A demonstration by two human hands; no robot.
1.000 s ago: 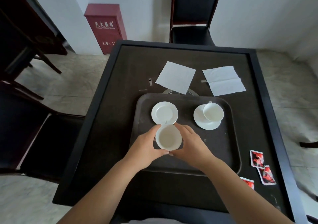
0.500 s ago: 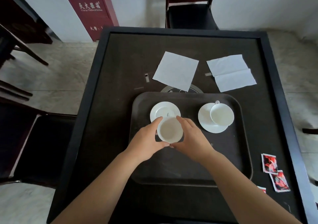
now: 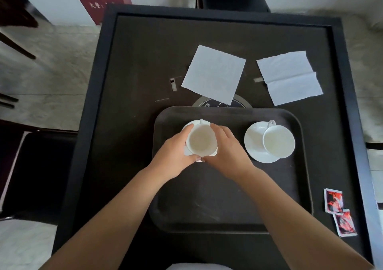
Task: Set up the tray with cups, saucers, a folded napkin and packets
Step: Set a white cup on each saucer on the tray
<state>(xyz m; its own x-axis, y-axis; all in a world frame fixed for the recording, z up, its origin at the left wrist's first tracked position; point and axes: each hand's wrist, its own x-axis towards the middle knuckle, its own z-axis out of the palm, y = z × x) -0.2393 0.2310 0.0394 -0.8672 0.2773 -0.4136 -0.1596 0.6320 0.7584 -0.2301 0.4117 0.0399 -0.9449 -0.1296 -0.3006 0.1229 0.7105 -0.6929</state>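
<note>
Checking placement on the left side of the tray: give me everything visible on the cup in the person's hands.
The cup is white, glossy, ceramic-looking, round-mouthed, upright and empty. A small handle pokes out at its far side. The left hand and right hand curl round its sides. It sits over the left saucer on the dark tray; contact with the saucer is hidden.

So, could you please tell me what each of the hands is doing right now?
Left hand: grips the white cup over the left saucer.
Right hand: grips the same cup.
</note>
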